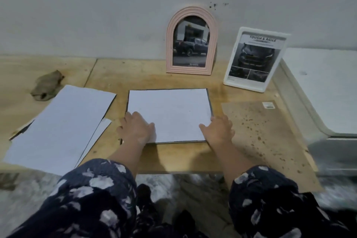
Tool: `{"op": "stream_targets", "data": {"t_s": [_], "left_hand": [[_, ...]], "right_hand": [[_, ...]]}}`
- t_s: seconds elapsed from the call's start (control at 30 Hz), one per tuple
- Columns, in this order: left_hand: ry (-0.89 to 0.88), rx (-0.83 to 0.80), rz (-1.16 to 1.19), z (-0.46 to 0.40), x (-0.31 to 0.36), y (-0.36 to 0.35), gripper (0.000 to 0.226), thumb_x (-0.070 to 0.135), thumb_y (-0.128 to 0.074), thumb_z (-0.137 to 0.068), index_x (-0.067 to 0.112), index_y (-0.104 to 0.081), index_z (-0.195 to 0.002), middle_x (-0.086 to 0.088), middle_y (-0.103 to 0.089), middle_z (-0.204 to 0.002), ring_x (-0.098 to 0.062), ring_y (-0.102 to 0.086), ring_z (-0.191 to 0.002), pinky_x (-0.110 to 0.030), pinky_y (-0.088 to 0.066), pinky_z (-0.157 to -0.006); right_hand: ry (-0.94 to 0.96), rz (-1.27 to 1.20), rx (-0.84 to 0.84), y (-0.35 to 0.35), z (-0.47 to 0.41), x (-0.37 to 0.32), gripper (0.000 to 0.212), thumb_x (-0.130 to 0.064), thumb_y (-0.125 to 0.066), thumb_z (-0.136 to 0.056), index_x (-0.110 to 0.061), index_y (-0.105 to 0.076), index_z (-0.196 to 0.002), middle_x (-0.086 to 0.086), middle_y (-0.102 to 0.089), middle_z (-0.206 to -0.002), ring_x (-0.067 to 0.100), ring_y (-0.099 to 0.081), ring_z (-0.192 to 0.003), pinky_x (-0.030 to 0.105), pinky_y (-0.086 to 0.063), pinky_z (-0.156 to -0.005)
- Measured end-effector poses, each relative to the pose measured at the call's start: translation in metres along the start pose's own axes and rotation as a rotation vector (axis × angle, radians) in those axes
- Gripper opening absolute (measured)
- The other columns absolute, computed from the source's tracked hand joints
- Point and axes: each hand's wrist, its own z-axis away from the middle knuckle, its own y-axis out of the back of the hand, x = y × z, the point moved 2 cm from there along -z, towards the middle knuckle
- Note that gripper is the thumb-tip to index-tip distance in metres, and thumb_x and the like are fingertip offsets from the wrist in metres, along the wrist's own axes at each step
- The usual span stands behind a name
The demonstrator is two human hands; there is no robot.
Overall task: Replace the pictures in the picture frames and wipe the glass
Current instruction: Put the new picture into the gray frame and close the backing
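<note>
A dark-edged picture frame lies flat on the wooden board, covered by a white sheet. My left hand presses on the sheet's near left corner. My right hand rests on its near right corner. Both lie flat with fingers spread. A pink arched frame with a truck picture leans on the wall behind. A white frame holding a "Tough & Agile" car picture stands to its right. A brown backing board lies flat at the right.
Two overlapping white sheets lie at the left. A crumpled brownish cloth sits at the far left. A white appliance borders the right side. The board's near edge is just above my patterned sleeves.
</note>
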Motion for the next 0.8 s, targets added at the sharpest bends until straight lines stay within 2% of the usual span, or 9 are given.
{"op": "stream_targets", "data": {"t_s": [0.13, 0.23, 0.3, 0.37, 0.43, 0.57, 0.73, 0.8], "left_hand": [[0.018, 0.012, -0.008, 0.000, 0.002, 0.001, 0.058, 0.048, -0.057, -0.087, 0.014, -0.041, -0.131, -0.009, -0.038, -0.139, -0.032, -0.033, -0.130, -0.047, -0.032, -0.104], [0.027, 0.022, -0.016, 0.001, 0.002, 0.002, 0.060, 0.048, -0.059, -0.087, 0.014, -0.041, -0.132, -0.010, -0.038, -0.140, -0.032, -0.033, -0.131, -0.046, -0.032, -0.104], [0.040, 0.025, -0.024, 0.000, 0.002, 0.002, 0.063, 0.049, -0.061, -0.086, 0.013, -0.039, -0.134, -0.011, -0.038, -0.141, -0.032, -0.033, -0.131, -0.046, -0.032, -0.104], [0.060, 0.024, -0.042, -0.001, 0.003, 0.002, 0.067, 0.051, -0.062, -0.085, 0.014, -0.037, -0.135, -0.012, -0.038, -0.141, -0.033, -0.034, -0.130, -0.046, -0.032, -0.103], [0.078, 0.026, -0.060, -0.003, 0.004, 0.002, 0.070, 0.052, -0.064, -0.083, 0.015, -0.036, -0.135, -0.013, -0.038, -0.141, -0.034, -0.035, -0.129, -0.047, -0.033, -0.101], [0.092, 0.044, -0.048, -0.005, 0.005, 0.006, 0.076, 0.050, -0.071, -0.079, 0.015, -0.035, -0.135, -0.014, -0.039, -0.140, -0.035, -0.039, -0.127, -0.046, -0.034, -0.100], [0.163, 0.027, 0.160, -0.011, 0.006, 0.008, 0.069, 0.028, -0.072, -0.081, 0.014, -0.033, -0.137, -0.013, -0.041, -0.137, -0.036, -0.041, -0.125, -0.047, -0.032, -0.100], [0.198, 0.066, 0.262, -0.014, 0.004, 0.011, 0.065, 0.031, -0.068, -0.083, 0.016, -0.034, -0.137, -0.011, -0.048, -0.133, -0.035, -0.046, -0.122, -0.046, -0.031, -0.099]], "right_hand": [[-0.070, -0.015, 0.059, -0.001, -0.004, -0.005, 0.036, -0.040, -0.052, -0.093, -0.019, -0.059, -0.123, 0.005, -0.052, -0.125, 0.025, -0.047, -0.116, 0.038, -0.038, -0.095], [-0.063, -0.029, 0.069, -0.002, -0.005, -0.011, 0.034, -0.039, -0.049, -0.095, -0.017, -0.063, -0.116, 0.006, -0.059, -0.117, 0.024, -0.051, -0.110, 0.036, -0.040, -0.091], [-0.038, -0.048, 0.079, -0.002, -0.006, -0.015, 0.037, -0.041, -0.053, -0.093, -0.018, -0.058, -0.121, 0.006, -0.057, -0.121, 0.025, -0.051, -0.113, 0.038, -0.040, -0.094], [-0.020, 0.066, 0.086, -0.002, -0.006, -0.017, 0.044, -0.045, -0.055, -0.091, -0.016, -0.054, -0.124, 0.007, -0.054, -0.123, 0.025, -0.050, -0.113, 0.039, -0.041, -0.094], [-0.001, 0.162, 0.104, -0.003, -0.006, -0.019, 0.041, -0.045, -0.055, -0.090, -0.016, -0.057, -0.120, 0.007, -0.052, -0.122, 0.024, -0.048, -0.112, 0.038, -0.042, -0.093], [-0.020, 0.155, 0.107, -0.004, -0.009, -0.020, 0.037, -0.042, -0.057, -0.090, -0.019, -0.060, -0.118, 0.005, -0.052, -0.120, 0.023, -0.047, -0.112, 0.037, -0.040, -0.092], [-0.067, 0.108, 0.102, -0.004, -0.012, -0.018, 0.030, -0.034, -0.055, -0.092, -0.018, -0.062, -0.117, 0.005, -0.056, -0.116, 0.023, -0.049, -0.108, 0.036, -0.040, -0.089], [-0.072, 0.091, 0.092, -0.004, -0.012, -0.016, 0.030, -0.035, -0.052, -0.093, -0.020, -0.063, -0.116, 0.004, -0.057, -0.114, 0.022, -0.049, -0.108, 0.036, -0.039, -0.088]]}}
